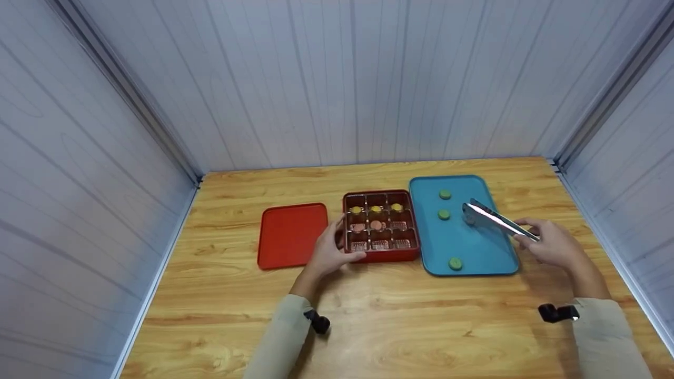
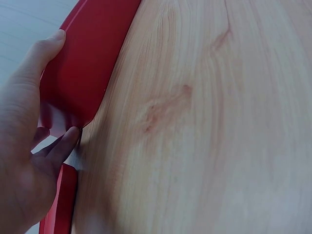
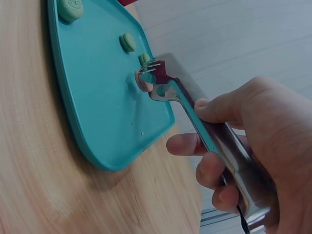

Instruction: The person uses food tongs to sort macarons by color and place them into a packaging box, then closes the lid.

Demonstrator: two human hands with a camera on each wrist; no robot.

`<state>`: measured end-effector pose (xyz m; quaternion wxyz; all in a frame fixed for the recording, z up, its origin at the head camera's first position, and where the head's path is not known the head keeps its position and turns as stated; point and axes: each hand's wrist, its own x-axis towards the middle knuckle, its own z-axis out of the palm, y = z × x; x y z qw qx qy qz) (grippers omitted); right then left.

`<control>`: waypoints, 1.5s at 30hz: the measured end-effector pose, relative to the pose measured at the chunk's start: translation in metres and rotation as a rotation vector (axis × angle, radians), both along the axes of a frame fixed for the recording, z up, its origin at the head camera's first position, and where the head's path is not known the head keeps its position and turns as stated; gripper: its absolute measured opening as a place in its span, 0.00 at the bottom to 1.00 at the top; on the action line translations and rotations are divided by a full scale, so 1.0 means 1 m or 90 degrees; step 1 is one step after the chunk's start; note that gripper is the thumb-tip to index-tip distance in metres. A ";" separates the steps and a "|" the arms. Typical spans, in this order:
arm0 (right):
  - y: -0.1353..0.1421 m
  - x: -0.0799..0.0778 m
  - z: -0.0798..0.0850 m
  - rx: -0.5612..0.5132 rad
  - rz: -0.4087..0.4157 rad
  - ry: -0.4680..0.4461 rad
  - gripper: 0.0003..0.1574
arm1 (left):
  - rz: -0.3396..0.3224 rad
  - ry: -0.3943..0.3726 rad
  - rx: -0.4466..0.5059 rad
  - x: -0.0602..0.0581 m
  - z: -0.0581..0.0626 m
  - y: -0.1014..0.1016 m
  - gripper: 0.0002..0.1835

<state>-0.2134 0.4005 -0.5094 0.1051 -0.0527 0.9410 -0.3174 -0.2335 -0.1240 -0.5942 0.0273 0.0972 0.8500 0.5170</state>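
Note:
My left hand [image 1: 330, 253] grips the near left corner of a red box [image 1: 390, 256], thumb along its front wall and fingers at its left side. A clear divided insert inside holds yellow macarons [image 1: 375, 209] in the back row and two pink macarons [image 1: 376, 226] in the middle row. My right hand [image 1: 553, 245] holds metal tongs [image 3: 214, 131] over the blue tray [image 1: 442, 247]. Between the tong tips is a pink macaron [image 3: 142, 82], partly hidden by them. Three green macarons [image 1: 455, 263] lie on the tray.
Left of the box lies a flat red lid [image 1: 292, 236] on the wooden table [image 1: 400, 326]. The blue tray stands right beside the box's right wall. Pale panels [image 1: 358, 84] enclose the table at the back and both sides.

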 end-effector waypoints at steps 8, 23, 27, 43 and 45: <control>-0.006 0.000 0.007 -0.018 -0.003 0.001 0.30 | -0.004 0.001 -0.011 -0.002 -0.001 -0.001 0.68; -0.039 -0.008 0.025 0.008 0.037 0.051 0.33 | 0.002 -0.001 -0.001 -0.002 -0.001 -0.001 0.68; -0.052 -0.010 0.029 -0.001 0.057 0.055 0.32 | -0.003 0.001 0.006 -0.002 -0.001 -0.001 0.68; -0.100 -0.019 0.034 -0.011 0.114 0.061 0.28 | 0.007 -0.009 0.000 0.002 -0.002 -0.002 0.67; -0.105 -0.020 0.035 -0.007 0.120 0.070 0.27 | 0.008 -0.008 -0.006 0.003 -0.001 -0.002 0.67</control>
